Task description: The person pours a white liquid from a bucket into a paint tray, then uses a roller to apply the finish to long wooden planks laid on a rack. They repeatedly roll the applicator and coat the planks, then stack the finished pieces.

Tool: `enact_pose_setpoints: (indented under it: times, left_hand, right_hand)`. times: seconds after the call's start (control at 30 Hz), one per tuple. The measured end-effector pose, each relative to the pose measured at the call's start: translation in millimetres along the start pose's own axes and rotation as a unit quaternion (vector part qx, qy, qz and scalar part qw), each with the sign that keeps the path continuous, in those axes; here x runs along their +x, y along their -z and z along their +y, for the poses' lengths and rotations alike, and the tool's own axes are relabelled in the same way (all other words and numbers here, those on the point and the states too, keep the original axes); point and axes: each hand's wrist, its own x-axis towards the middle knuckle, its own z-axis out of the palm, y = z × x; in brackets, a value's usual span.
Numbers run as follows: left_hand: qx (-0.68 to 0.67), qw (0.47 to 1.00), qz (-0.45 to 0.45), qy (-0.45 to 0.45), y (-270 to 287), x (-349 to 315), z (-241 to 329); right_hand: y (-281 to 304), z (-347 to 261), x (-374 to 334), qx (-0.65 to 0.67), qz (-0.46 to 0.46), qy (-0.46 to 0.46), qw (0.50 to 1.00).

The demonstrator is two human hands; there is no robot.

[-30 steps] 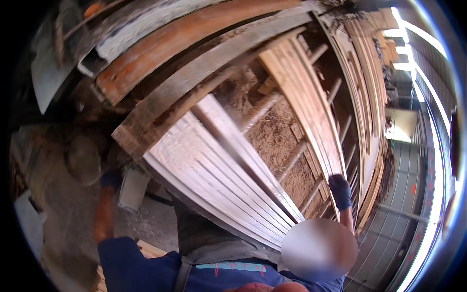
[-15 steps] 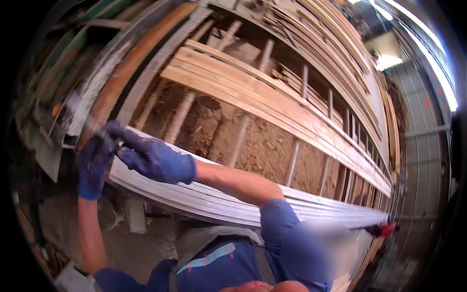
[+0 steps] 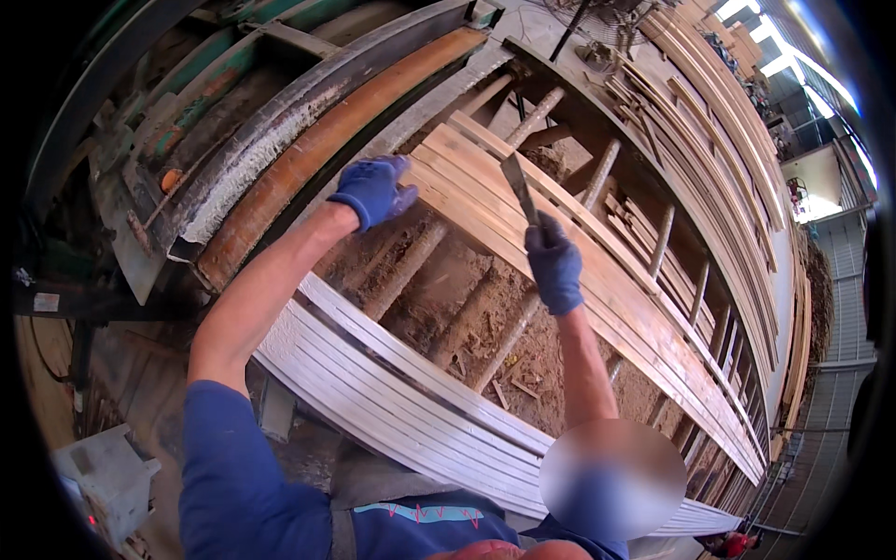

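Observation:
My left hand point(image 3: 371, 193), in a blue glove, is at the near-left ends of the bare wooden boards point(image 3: 560, 238). Its fingers are stretched out and its thumb apart, touching the board ends. My right hand point(image 3: 554, 261), gloved too, is wrapped round the lower part of a flat-bladed scraper point(image 3: 516, 183). The blade points up and away, over the same boards; whether it touches them I cannot tell. Closer to my body lies a row of white-coated boards point(image 3: 392, 373), side by side, with no hand on it.
Metal rollers point(image 3: 408, 271) run under the boards, with sawdust and wood scraps point(image 3: 509, 364) between them. An orange-brown beam point(image 3: 345, 131) and a white-crusted machine edge point(image 3: 252, 140) stand at the left. More timber point(image 3: 709, 159) is stacked beyond the roller frame. A grey box point(image 3: 107, 476) sits lower left.
Both hands were together at the left end of the white boards. They have moved apart, up and to the right, to the bare boards. The scraper now shows clearly in my right hand.

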Motion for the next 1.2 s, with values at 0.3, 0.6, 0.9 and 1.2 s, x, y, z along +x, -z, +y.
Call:
enact_pose_setpoints:
  times: [0.3,0.6,0.9,1.2]
  left_hand:
    - [0.048,0.993,-0.104,0.022,-46,32,-44]
    - [0.025,0.995,-0.094,0.003,-63,34,-61]
    - [-0.018,0.999,-0.027,-0.013,-44,20,-70]
    - [0.020,0.981,-0.071,0.180,138,-120,-152]
  right_hand:
    - [-50,23,72,0.355,-0.264,-0.252,0.861]
    - [-92,-16,105,0.319,-0.271,-0.189,0.888]
    - [-68,-66,88,0.326,-0.297,-0.113,0.891]
    - [-93,-123,19,0.022,-0.197,0.240,0.950]
